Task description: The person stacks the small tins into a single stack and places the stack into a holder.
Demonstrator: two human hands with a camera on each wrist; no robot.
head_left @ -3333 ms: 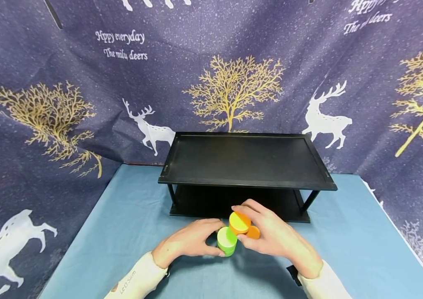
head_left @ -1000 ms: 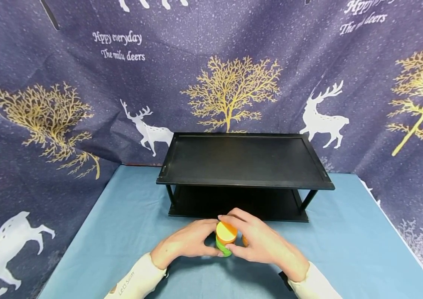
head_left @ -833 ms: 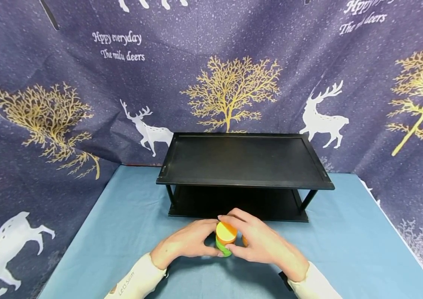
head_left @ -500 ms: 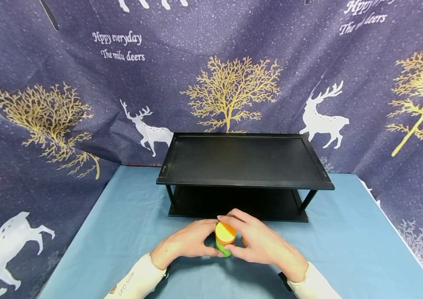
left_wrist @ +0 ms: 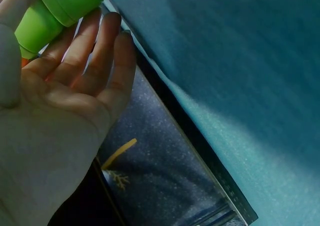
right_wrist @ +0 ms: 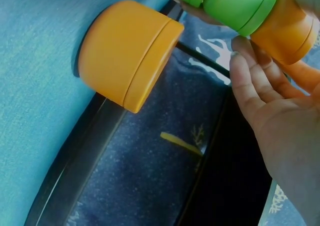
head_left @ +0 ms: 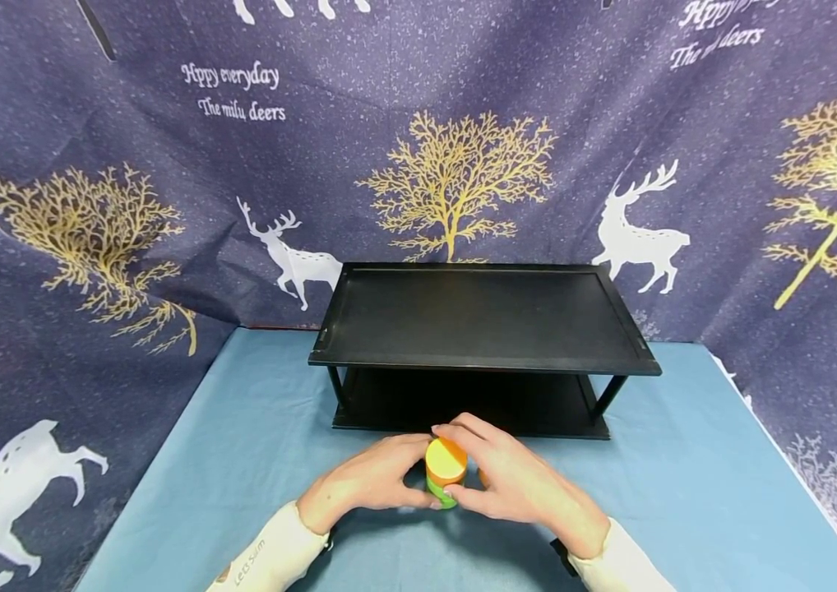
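Two small round green jars stand one on the other, with an orange jar on top of them. My left hand holds the green stack between thumb and fingers; the left wrist view shows the fingers curved behind the green jars. Thumb and fingertips of my right hand pinch the orange jar at the top. A second orange jar stands apart on the cloth, mostly hidden behind the right hand in the head view.
A black two-tier shelf stands just behind the hands on the blue cloth. A dark fabric backdrop with deer and gold trees hangs behind and around the table.
Since the earliest frame, my right hand has moved the orange jar left and onto the green stack. During the last second both hands and the stack have stayed nearly still.
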